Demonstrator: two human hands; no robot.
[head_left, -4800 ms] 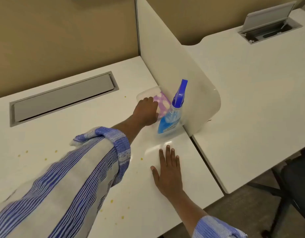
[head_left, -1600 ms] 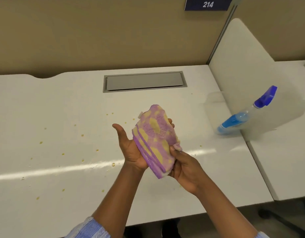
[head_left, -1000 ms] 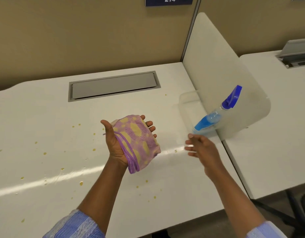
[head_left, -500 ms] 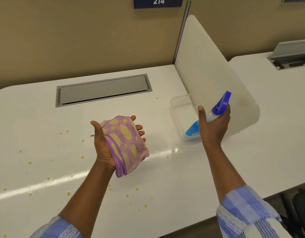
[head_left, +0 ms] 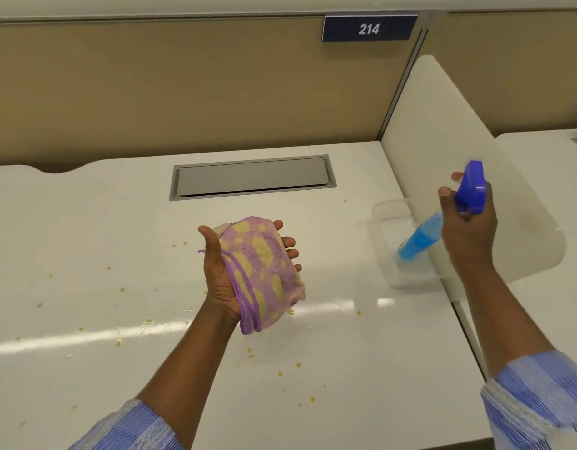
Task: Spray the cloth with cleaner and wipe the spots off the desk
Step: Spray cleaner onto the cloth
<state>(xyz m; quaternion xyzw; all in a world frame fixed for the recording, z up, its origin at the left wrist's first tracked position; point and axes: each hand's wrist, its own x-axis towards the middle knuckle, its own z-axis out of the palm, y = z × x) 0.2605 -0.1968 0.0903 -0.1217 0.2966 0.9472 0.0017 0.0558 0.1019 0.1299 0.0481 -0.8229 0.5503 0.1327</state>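
Note:
My left hand (head_left: pixel 220 274) holds a folded purple and yellow cloth (head_left: pixel 262 271) palm-up above the middle of the white desk (head_left: pixel 85 241). My right hand (head_left: pixel 468 232) grips a spray bottle (head_left: pixel 423 237) of blue cleaner by its neck, just under the blue trigger head (head_left: pixel 472 186). The bottle is tilted, its base over a clear plastic tray (head_left: pixel 382 219). Small yellow spots (head_left: pixel 121 290) are scattered over the desk, mostly left of and below the cloth.
A white divider panel (head_left: pixel 443 131) stands at the desk's right edge, behind the tray. A grey cable hatch (head_left: pixel 251 177) is set into the desk at the back. A tan partition wall carries a sign reading 214 (head_left: pixel 368 28). Another desk (head_left: pixel 546 164) lies to the right.
My right hand has closed on the spray bottle and lifted it off the tray floor, tilting it. My left hand still holds the cloth in the same pose.

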